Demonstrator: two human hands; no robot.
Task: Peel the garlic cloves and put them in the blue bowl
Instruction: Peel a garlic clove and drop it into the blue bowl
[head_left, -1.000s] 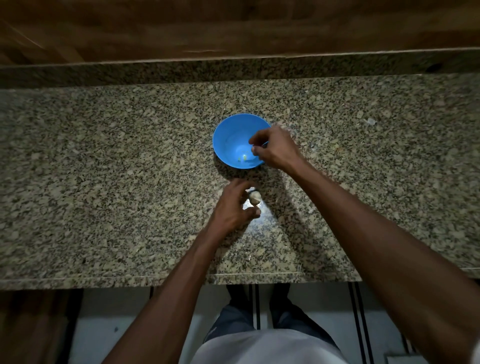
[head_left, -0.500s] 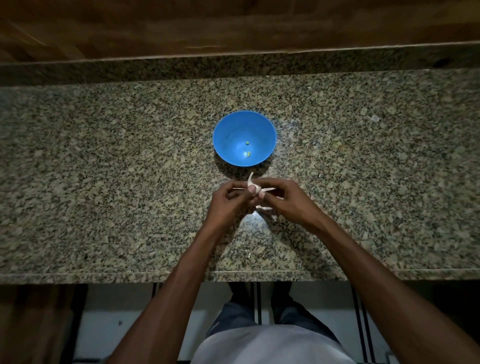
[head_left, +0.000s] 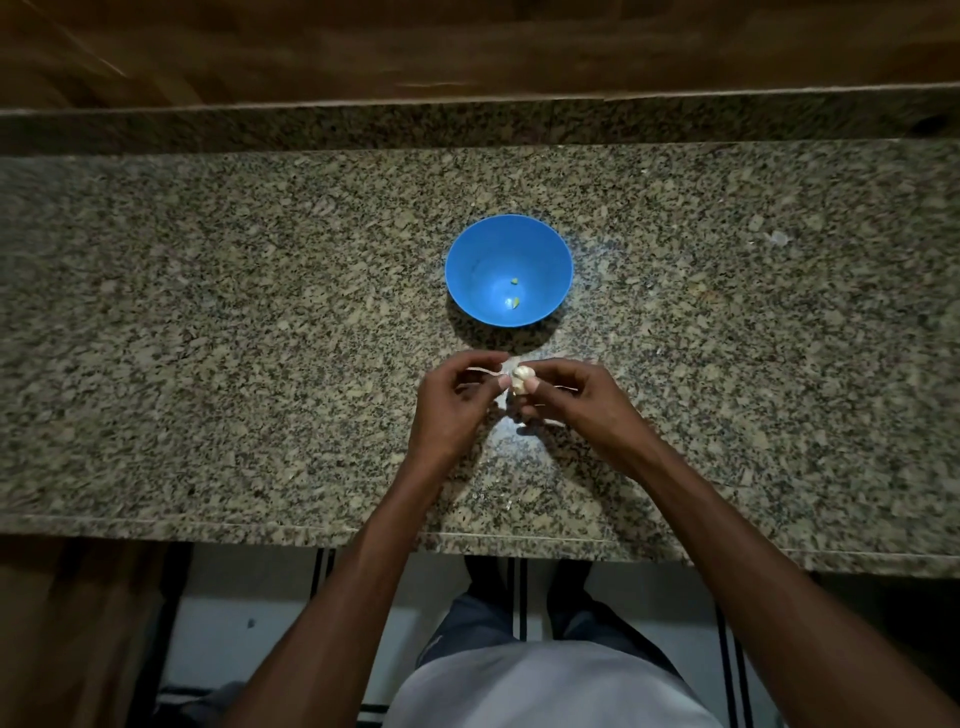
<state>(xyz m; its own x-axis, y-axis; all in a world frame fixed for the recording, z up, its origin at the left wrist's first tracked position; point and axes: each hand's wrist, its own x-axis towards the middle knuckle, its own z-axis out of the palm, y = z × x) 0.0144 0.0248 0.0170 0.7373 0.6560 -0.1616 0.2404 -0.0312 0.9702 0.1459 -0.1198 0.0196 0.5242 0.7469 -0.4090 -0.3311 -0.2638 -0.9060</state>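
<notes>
A blue bowl (head_left: 470, 254) stands on the granite counter with two small pale cloves (head_left: 513, 301) at its bottom. Just in front of it, both hands meet over a piece of garlic (head_left: 521, 375). My left hand (head_left: 452, 402) pinches it from the left, with a strip of papery skin sticking out by its fingers. My right hand (head_left: 582, 400) pinches it from the right with thumb and fingertips. White skin scraps lie under the hands, partly hidden.
The speckled granite counter (head_left: 208, 338) runs left to right, with a raised granite ledge and dark wood behind it. A small pale scrap (head_left: 777, 238) lies at the far right. The counter's front edge is just below my forearms.
My right hand left the bowl and came back to the garlic that my left hand held on the counter. Both hands now hold it, slightly shifted since half a second ago.
</notes>
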